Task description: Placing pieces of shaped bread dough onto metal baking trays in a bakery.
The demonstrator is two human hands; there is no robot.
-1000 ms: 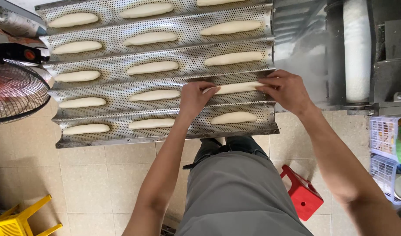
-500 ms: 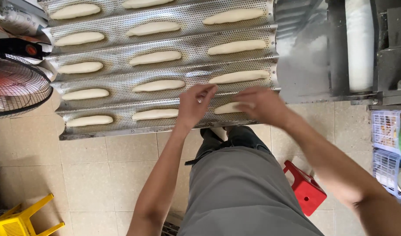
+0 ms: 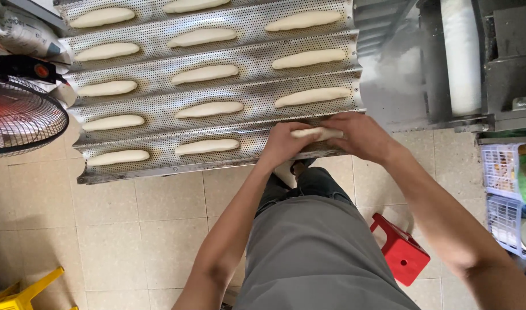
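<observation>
The dough piece (image 3: 317, 133), a pale stretched roll, lies over the nearest channel of the perforated metal tray (image 3: 160, 138), at its right end. The left hand (image 3: 286, 142) and the right hand (image 3: 360, 136) are both closed on it, one at each end, likely to keep it straight as it settles into the groove. Fourteen other dough rolls (image 3: 208, 109) rest in the channels, three across in most rows, spaced apart so they do not touch. One fan (image 3: 19, 120) stands left; one red stool (image 3: 402, 250) sits on the tiled floor.
</observation>
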